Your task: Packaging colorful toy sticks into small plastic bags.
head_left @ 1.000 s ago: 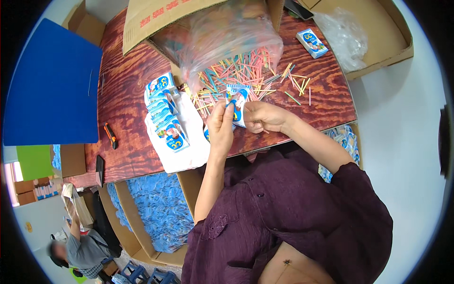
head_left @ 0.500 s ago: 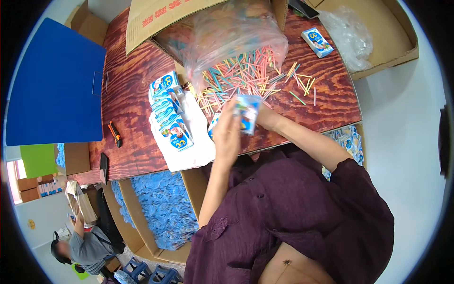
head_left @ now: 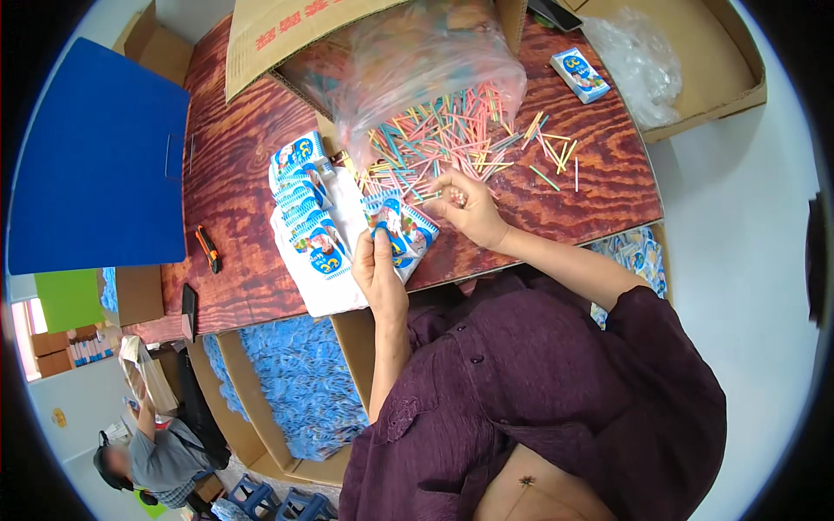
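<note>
My left hand (head_left: 380, 276) pinches a small blue-and-white packet (head_left: 382, 211) between thumb and fingers, at the table's near edge. A second packet like it (head_left: 422, 236) lies right beside and partly under it. My right hand (head_left: 469, 208) is just to the right, fingers curled together at the near side of a heap of thin coloured sticks (head_left: 443, 130). What its fingertips hold, if anything, is too small to make out. Left of my left hand, a row of similar packets (head_left: 320, 246) overlaps on a white sheet (head_left: 334, 298).
Sticks spill from a plastic-lined cardboard box (head_left: 300, 39). A small blue-and-white box (head_left: 579, 75) stands at right, an orange cutter (head_left: 208, 249) at left. A carton (head_left: 304, 391) of blue packets sits below the table edge. Another person (head_left: 165, 456) is at lower left.
My hands have moved apart. The packet that was between them is now lower left in my left hand, and my right hand has drawn near the stick heap.
</note>
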### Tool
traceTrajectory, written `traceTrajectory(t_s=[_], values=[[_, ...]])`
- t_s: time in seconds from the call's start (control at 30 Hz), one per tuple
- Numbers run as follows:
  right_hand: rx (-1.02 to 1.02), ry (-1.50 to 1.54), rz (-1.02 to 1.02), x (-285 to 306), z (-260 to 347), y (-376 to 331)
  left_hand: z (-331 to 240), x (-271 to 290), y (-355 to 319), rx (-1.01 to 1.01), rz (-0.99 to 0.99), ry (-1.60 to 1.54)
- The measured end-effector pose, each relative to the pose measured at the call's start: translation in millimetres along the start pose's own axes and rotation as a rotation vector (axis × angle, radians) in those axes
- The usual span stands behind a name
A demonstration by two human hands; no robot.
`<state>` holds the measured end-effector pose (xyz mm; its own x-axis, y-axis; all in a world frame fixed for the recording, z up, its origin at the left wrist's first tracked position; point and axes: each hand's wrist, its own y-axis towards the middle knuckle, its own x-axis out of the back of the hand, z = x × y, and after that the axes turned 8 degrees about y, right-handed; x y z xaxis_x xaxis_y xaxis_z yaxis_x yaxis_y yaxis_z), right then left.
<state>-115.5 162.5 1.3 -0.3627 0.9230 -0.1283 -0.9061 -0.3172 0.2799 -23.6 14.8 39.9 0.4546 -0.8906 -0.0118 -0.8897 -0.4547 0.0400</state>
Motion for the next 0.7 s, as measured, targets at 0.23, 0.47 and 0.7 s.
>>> traceTrajectory(t_s=[0.23, 0.47, 0.7], values=[[-0.171, -0.091, 0.131, 7.1, -5.1, -10.4, 5.4, 3.9, -14.5, 0.06, 0.01, -0.075], [-0.14, -0.158, 0.217, 17.8, -1.8, -17.7, 1.4, 6.8, -13.5, 0.097, -0.035, -0.093], [-0.081, -0.048, 0.235, 18.3, -8.8, -18.3, 0.8, 6.3, -15.2, 0.096, -0.036, -0.108]])
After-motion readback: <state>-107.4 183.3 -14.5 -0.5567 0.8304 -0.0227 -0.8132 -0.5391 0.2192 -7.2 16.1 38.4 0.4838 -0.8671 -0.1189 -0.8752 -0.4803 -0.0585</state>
